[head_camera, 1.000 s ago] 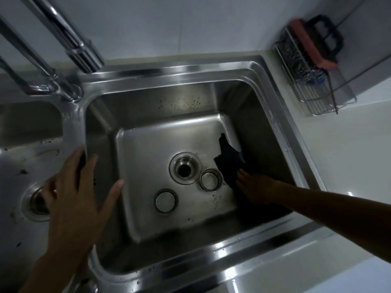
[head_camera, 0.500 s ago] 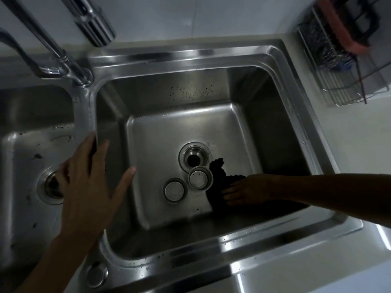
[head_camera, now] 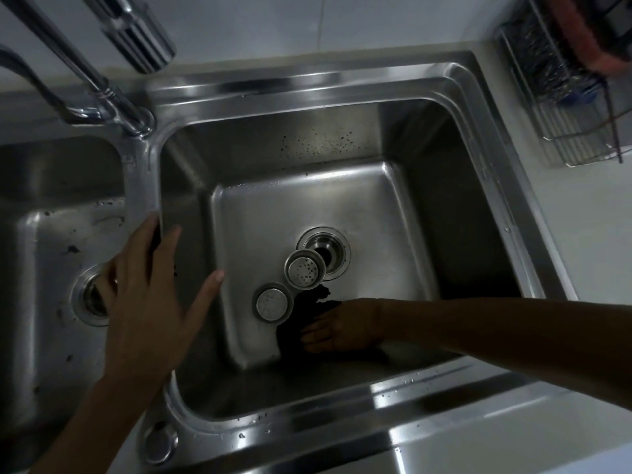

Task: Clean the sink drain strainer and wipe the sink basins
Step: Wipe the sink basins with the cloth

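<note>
– Fingers [head_camera: 314,331] of the right hand [head_camera: 337,325] lie straight and flat on the dark cloth [head_camera: 290,328], pressing it to the near floor of the right basin [head_camera: 342,422]. Why flat?
– Probably to spread pressure for wiping; nothing is pinched. The left hand [head_camera: 147,295] is spread wide and holds nothing. It lies over the divider [head_camera: 142,186] between the basins, likely as a brace while leaning in.
– Where are the strainers?
– Both are out on the basin floor. The near strainer [head_camera: 272,301] sits just left of the cloth. The far strainer [head_camera: 305,269] is just beyond it, at the edge of the open drain [head_camera: 325,249]. I'd say they were lifted out so the floor can be reached.
– And farther off?
– Dark specks [head_camera: 318,142] dot the far wall, so wiping looks unfinished. The left basin [head_camera: 51,302] is spotted too. The faucet [head_camera: 109,94] stands far left, and a wire rack [head_camera: 564,114] is on the table [head_camera: 581,217] far right.
</note>
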The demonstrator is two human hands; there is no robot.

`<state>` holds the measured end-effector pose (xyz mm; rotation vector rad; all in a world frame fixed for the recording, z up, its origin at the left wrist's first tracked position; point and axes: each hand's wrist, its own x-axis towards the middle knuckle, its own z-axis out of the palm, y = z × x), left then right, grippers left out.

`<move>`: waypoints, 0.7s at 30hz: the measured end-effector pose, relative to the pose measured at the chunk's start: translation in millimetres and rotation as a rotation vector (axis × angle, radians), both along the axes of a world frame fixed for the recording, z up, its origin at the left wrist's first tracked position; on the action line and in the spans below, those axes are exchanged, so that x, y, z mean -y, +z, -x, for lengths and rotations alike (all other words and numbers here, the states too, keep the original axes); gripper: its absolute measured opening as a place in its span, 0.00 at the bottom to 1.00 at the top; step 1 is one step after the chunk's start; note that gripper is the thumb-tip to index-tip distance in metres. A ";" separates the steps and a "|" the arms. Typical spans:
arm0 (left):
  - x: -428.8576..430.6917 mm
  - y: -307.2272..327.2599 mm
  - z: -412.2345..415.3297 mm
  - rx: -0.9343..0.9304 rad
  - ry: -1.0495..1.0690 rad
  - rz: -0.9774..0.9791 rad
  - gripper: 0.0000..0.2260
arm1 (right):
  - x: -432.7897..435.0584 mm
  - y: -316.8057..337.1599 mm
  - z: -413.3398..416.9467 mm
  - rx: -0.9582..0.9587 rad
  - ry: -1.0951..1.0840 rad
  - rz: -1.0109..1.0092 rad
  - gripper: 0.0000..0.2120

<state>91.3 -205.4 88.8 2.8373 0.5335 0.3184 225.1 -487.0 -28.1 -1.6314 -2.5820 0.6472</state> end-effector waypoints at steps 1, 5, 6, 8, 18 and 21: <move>0.6 0.8 0.1 0.002 -0.001 0.009 0.36 | 2.3 -1.6 -0.3 -0.017 -0.005 0.051 0.18; 4.1 6.0 -0.5 -0.006 0.003 0.028 0.35 | 8.2 -1.1 -2.6 -0.037 -0.041 0.111 0.19; 4.3 7.0 -0.8 -0.013 0.001 0.031 0.35 | 16.0 -3.3 -7.1 -0.031 -0.046 0.081 0.19; 3.3 7.5 -0.8 -0.036 -0.006 0.047 0.35 | 35.5 -4.5 -20.4 -0.022 -0.106 0.073 0.18; 2.9 4.6 -0.5 -0.007 0.014 0.017 0.34 | 88.4 0.4 -72.9 0.151 -0.680 0.316 0.41; 2.6 5.2 -1.0 -0.022 0.013 0.023 0.34 | 75.8 -1.1 -89.6 0.166 -0.814 0.257 0.44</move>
